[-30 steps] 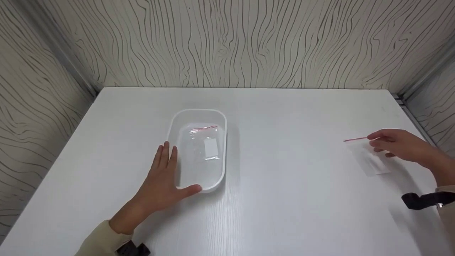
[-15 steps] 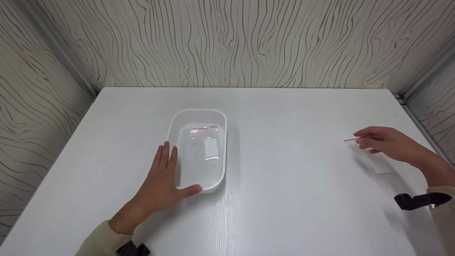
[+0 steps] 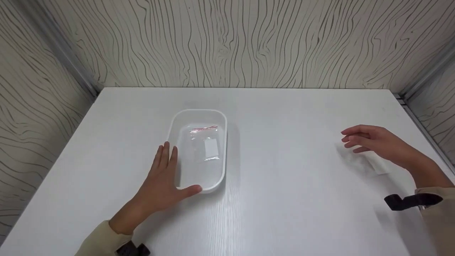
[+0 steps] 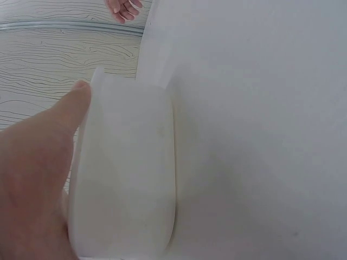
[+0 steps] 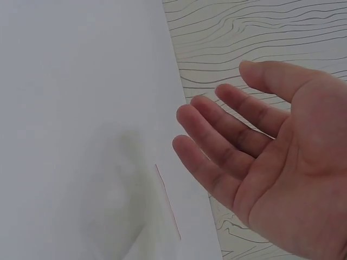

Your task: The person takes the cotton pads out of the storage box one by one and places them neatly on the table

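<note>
A white oblong tray [image 3: 201,179] stands on the table left of the middle. Inside it lies a clear zip-lock bag [image 3: 211,147] with a red seal line and a white patch. My left hand [image 3: 160,185] rests along the tray's left rim, fingers straight, thumb stretched across the near rim. On the right, my right hand [image 3: 376,142] hovers over a second clear zip-lock bag [image 3: 379,166], partly hidden beneath it. In the right wrist view the palm faces the camera, the fingers are loosely extended and hold nothing, and that bag's red seal line [image 5: 169,203] shows below them.
The white tabletop [image 3: 280,170] stretches between the tray and the right-hand bag. A wood-grain patterned wall panel [image 3: 227,42] rises behind the table, with similar panels at both sides.
My right hand has drifted left over the second bag and now covers its red seal line in the head view. The left hand, the tray and the bag inside stay put.
</note>
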`<state>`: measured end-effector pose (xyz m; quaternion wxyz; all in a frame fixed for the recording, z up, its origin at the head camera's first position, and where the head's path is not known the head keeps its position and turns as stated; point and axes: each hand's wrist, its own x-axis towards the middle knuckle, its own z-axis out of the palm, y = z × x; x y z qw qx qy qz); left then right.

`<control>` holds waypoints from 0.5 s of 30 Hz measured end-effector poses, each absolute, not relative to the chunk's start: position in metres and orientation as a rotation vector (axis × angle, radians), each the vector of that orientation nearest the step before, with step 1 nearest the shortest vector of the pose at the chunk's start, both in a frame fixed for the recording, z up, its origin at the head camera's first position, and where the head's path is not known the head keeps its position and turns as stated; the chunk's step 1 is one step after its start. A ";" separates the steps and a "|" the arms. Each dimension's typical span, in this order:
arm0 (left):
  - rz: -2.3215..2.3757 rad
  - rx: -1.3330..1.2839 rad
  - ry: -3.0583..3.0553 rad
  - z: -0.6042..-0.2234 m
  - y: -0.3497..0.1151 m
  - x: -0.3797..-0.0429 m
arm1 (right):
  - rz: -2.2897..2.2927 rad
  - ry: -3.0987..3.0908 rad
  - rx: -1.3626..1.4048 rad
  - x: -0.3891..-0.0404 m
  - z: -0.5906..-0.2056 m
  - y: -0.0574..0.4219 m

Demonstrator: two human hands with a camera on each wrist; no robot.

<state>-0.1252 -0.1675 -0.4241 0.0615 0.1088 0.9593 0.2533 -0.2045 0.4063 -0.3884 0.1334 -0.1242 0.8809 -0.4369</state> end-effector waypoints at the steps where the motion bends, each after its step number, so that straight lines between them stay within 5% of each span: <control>1: 0.766 0.332 2.903 -0.424 -0.167 -0.125 | -1.285 2.540 -0.369 -0.204 -0.388 0.406; 15: 0.762 0.337 2.905 -0.425 -0.169 -0.126 | -1.403 2.454 -0.460 -0.200 -0.384 0.396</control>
